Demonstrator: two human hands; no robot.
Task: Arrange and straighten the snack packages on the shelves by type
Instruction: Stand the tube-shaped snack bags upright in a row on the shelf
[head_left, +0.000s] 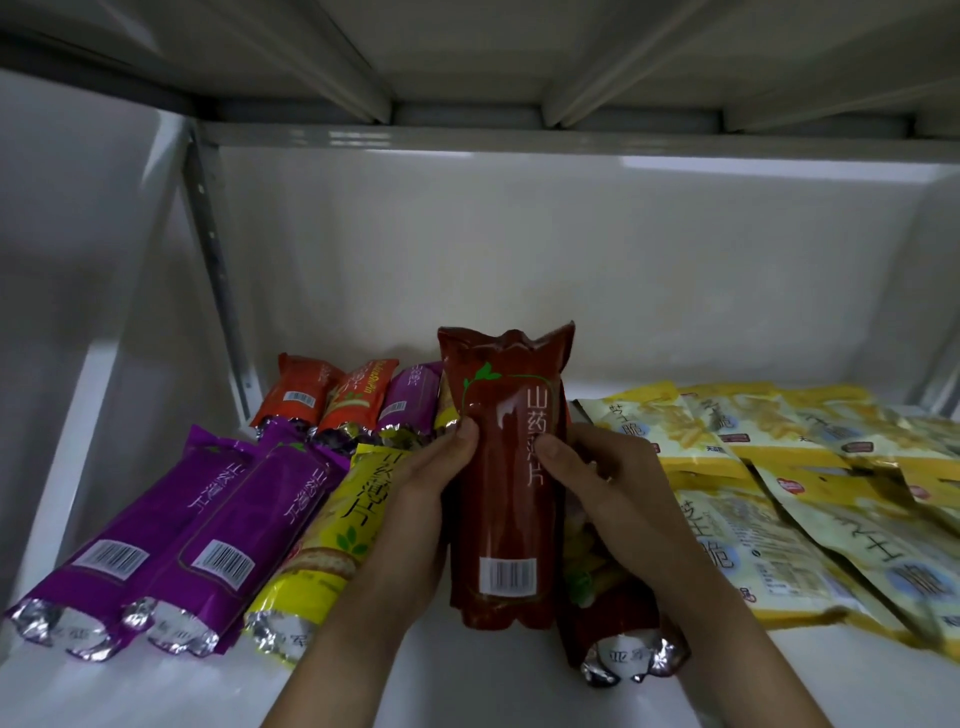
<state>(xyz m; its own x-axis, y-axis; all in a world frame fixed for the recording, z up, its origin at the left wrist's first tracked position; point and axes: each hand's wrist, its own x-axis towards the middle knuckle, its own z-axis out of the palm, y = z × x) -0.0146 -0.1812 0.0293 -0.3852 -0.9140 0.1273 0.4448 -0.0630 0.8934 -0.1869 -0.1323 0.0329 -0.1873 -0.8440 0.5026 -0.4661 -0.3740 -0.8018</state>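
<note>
In the head view, the likeliest slip is the dark red package sliding down or twisting out of the grip: its film looks glossy, it is held raised and tilted above the white shelf rather than resting flat, and only fingertips and thumbs bear on its middle. If it drops it would probably land on the second red package lying just to its right and near the shelf's front edge, which could be nudged off. A wide sweep to the left could also knock the yellow-green package askew, or push it against the two purple packages that already lie side by side at the near left. To the right, the overlapping pale yellow bags sit loosely and would shift under a stray elbow. The left hand curls round the left edge of the red package, thumb pressed on its front face; the right hand wraps the right edge, thumb on the printed lettering, the other fingers hidden behind. So the package stands between the two hands at mid-shelf, its crimped top pointing to the far wall and its barcode end nearest the person, below both thumbs. A far row of short orange and purple packages lies behind the left hand.
</note>
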